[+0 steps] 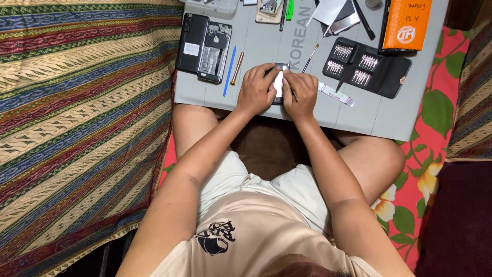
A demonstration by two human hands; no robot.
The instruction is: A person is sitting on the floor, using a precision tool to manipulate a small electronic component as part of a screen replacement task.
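Both hands on small phone (278, 82) at grey mat (389, 118) edge: left hand (256, 92) fingers curled gripping it; right hand (301, 92) fingers pressed closed on top.

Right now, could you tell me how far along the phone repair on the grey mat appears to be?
Done: one phone lies opened, its black back cover beside it. In hand: left hand and right hand press on a small dark device. Left: the opened phone is unclosed; the bit kit lies open.

Home floor repair spot: grey work mat (246, 97), screwdriver bit case (366, 69), patterned cloth (77, 128).
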